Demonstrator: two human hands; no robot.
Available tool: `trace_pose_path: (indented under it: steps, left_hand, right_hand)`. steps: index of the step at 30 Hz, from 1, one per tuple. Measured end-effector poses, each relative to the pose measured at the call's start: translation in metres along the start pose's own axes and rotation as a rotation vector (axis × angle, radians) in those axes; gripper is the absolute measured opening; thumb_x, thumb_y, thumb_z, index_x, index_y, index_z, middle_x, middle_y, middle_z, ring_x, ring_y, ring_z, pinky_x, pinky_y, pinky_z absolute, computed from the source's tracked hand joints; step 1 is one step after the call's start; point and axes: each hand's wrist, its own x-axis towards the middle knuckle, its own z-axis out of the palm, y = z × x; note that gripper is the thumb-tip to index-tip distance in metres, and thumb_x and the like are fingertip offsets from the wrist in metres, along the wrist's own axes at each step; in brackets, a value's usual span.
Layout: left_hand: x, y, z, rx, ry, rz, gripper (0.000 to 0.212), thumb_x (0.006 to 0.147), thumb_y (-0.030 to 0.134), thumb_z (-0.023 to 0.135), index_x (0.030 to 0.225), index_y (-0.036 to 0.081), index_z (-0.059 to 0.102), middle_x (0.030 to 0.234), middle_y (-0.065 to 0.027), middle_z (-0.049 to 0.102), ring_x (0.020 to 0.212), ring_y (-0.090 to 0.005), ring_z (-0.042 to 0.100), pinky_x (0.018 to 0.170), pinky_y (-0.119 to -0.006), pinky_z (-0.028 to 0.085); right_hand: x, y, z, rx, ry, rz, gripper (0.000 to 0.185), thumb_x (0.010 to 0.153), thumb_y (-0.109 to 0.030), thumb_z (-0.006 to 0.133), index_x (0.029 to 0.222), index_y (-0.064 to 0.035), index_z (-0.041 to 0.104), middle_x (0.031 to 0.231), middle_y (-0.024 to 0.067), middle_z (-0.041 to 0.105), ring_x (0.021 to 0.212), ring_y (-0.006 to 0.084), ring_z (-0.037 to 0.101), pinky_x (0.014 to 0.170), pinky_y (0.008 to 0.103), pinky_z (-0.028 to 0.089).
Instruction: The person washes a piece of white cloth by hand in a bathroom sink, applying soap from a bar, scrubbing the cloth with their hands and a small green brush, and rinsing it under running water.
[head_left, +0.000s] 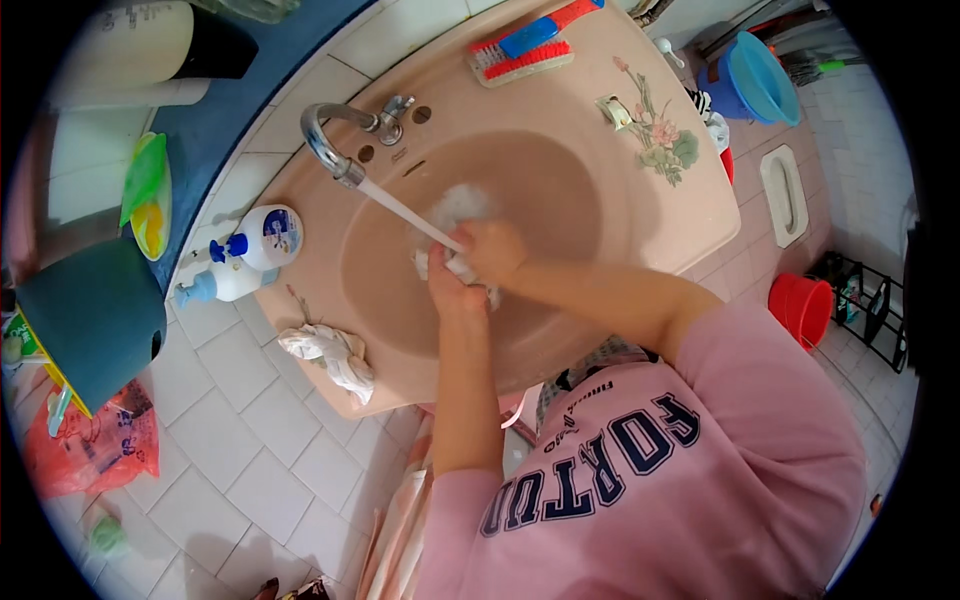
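Observation:
Water runs from a curved chrome faucet (330, 146) onto my hands inside a pink washbasin (547, 180). Both hands grip a wet white cloth (459, 266), part of which shows around and below the fingers. My left hand (456, 289) holds it from the nearer left side. My right hand (491, 247), slightly blurred, presses on it from the right, close under the stream. White foam or more cloth (461, 202) lies in the basin just beyond the hands; which of the two I cannot tell. The fingertips are partly hidden by the cloth and water.
A scrub brush (525, 52) lies on the basin's far rim. Two pump bottles (271, 236) stand at the left edge, and a crumpled white cloth (330, 356) rests on the near left corner. A small soap piece or wrapper (615, 112) is at right. Red bucket (801, 309) stands on the floor.

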Motion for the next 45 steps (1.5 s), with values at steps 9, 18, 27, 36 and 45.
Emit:
trace_pose_path:
  steps: [9, 18, 27, 36, 45]
  left_hand:
    - [0.008, -0.021, 0.089, 1.091, 0.807, 0.078, 0.049, 0.067, -0.005, 0.058, 0.114, 0.002, 0.047, 0.107, -0.0091, 0.055, 0.095, -0.0246, 0.056, 0.082, -0.038, 0.047]
    - [0.002, -0.004, 0.049, 1.615, 1.289, 0.526, 0.031, 0.071, 0.007, 0.064, 0.099, 0.001, 0.051, 0.095, -0.0111, 0.055, 0.080, -0.0237, 0.056, 0.078, -0.037, 0.048]
    - [0.018, -0.016, 0.042, -0.093, 0.607, 0.087, 0.041, 0.087, 0.041, 0.048, 0.106, 0.006, 0.053, 0.103, -0.0091, 0.059, 0.094, -0.0267, 0.057, 0.080, -0.039, 0.049]
    - [0.009, -0.021, 0.004, 0.373, 0.803, 0.404, 0.029, 0.089, 0.034, 0.047, 0.106, 0.011, 0.054, 0.101, -0.0056, 0.060, 0.094, -0.0206, 0.057, 0.080, -0.037, 0.048]
    - [0.045, -0.050, 0.053, 0.444, 0.770, 0.363, 0.029, 0.089, 0.033, 0.046, 0.104, 0.011, 0.056, 0.097, -0.0065, 0.061, 0.092, -0.0201, 0.058, 0.081, -0.036, 0.047]
  right_hand:
    - [0.041, 0.008, -0.046, 0.975, -0.544, 0.539, 0.049, 0.082, -0.049, 0.054, 0.120, -0.0181, 0.051, 0.135, 0.0109, 0.036, 0.106, 0.0262, 0.052, 0.087, 0.0329, 0.042]
    - [0.057, -0.032, -0.048, 0.038, -0.198, -0.058, 0.038, 0.073, -0.036, 0.066, 0.096, -0.0061, 0.060, 0.096, 0.0177, 0.061, 0.095, 0.0338, 0.057, 0.079, 0.0402, 0.045]
    - [-0.060, -0.068, -0.036, 0.019, -0.328, -0.460, 0.024, 0.067, -0.029, 0.067, 0.081, -0.0110, 0.061, 0.097, 0.0079, 0.060, 0.088, 0.0280, 0.059, 0.075, 0.0392, 0.047]
    - [-0.024, -0.034, -0.018, -0.127, -0.075, -0.169, 0.021, 0.069, -0.029, 0.059, 0.080, -0.0112, 0.063, 0.075, 0.0161, 0.062, 0.071, 0.0308, 0.062, 0.062, 0.0412, 0.049]
    - [0.015, -0.004, -0.014, -0.273, 0.092, -0.046, 0.026, 0.069, -0.030, 0.059, 0.086, -0.0103, 0.063, 0.077, 0.0162, 0.063, 0.071, 0.0330, 0.062, 0.063, 0.0442, 0.049]
